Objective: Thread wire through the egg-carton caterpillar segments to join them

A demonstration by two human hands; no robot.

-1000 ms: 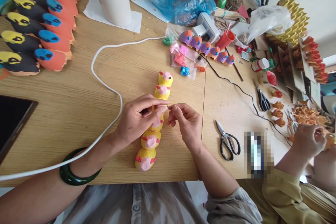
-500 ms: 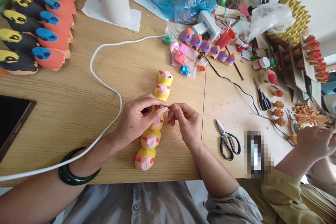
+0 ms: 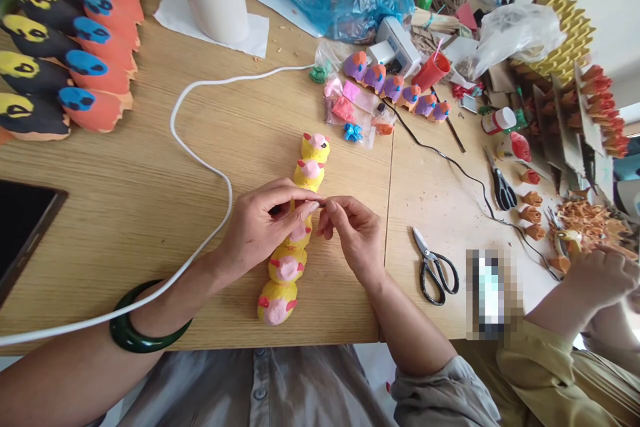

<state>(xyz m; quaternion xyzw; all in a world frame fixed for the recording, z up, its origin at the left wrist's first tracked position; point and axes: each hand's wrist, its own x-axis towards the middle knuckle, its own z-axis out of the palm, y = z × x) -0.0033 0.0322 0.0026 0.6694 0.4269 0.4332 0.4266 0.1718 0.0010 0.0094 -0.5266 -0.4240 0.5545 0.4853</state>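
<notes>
A row of yellow clay-covered bumps [image 3: 287, 268] with pink patches and small red pieces lies lengthwise on the table; the far bump has a black spot. Above its middle, my left hand [image 3: 265, 217] pinches a small dark bit [image 3: 322, 203] between thumb and forefinger. My right hand [image 3: 353, 230] meets it from the other side, thumb and forefinger closed on the same bit. The fingers mostly cover the bit, so its exact kind cannot be made out. My hands hide part of the row.
Black-handled scissors [image 3: 434, 267] lie to the right, near a co-worker's hands [image 3: 595, 280]. A white cable [image 3: 225, 180] curves across the left and over my forearm. Clay packets [image 3: 345, 107] and a purple-orange row [image 3: 393, 87] lie beyond; painted rows [image 3: 100, 73] and a dark tablet-like device [image 3: 25, 233] sit left.
My hands stay almost in the same place, still pinching the small dark bit. At the right, the co-worker's hands have shifted slightly down.
</notes>
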